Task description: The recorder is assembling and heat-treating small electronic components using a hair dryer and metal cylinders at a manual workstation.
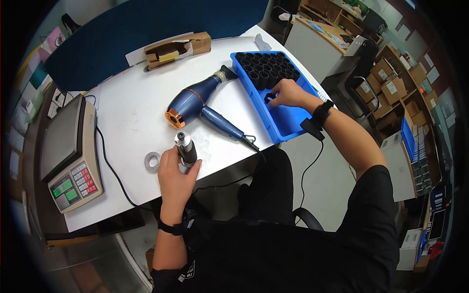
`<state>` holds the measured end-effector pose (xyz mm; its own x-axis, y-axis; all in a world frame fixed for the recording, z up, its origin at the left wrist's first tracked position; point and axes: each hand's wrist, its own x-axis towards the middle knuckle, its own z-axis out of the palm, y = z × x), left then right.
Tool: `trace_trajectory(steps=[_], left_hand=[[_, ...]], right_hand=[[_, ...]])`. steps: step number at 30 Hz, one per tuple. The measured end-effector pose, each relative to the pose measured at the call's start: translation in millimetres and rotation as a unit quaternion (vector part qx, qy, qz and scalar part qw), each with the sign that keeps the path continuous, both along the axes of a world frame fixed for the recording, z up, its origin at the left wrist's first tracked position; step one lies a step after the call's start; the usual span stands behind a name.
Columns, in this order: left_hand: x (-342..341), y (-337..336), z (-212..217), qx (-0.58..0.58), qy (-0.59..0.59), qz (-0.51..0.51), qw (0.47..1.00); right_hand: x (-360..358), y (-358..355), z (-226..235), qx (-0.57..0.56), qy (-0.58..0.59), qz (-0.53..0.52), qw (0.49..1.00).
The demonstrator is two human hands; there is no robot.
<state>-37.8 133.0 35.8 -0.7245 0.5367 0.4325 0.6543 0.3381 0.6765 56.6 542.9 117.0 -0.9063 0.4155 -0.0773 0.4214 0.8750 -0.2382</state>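
— Cylinder [186,148], dark with a silver cap: where is it?
— Upright on the white table [132,112], just below the blue hair dryer [195,100]. The left hand [177,176] has its fingers wrapped round the cylinder's lower part.
— And beside it?
— A grey ring [152,160] lies flat just left of the cylinder.
— The other hand?
— The right hand [288,94] is right of the dryer, inside the blue tray [288,119], fingers pinching a black tube [270,98] below the rows of black tubes [266,70].

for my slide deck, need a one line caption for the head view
Left hand holds a dark cylinder upright on the white table; right hand picks a black tube in the blue tray.
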Motion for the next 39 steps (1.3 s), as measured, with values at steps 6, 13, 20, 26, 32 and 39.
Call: trace_trajectory(steps=[6,13,20,26,32,39], left_hand=[[6.8,-5.6,3.0,0.025,0.038,0.015,0.999],[26.7,-13.4,2.1,0.211,0.061,0.009,0.976],[81.3,12.4,46.6,0.28,0.006,-0.203,0.938],[83.9,7.6,30.1,0.254,0.063,-0.2,0.944],[86.2,-8.8,23.7,0.2,0.018,-0.204,0.958],[82.9,-15.5,25.4,0.181,-0.033,-0.245,0.952]], right_hand=[[38.6,-47.2,47.9,-0.185,0.103,-0.046,0.976],[65.4,-124.7,68.2,-0.456,0.14,0.009,0.879],[66.1,-189.7,25.4,-0.579,0.109,0.059,0.806],[68.7,-224.1,-3.1,-0.629,0.073,0.108,0.767],[73.6,-236.1,-16.7,-0.681,0.069,0.08,0.725],[75.3,-238.8,-22.6,-0.714,0.064,0.088,0.692]])
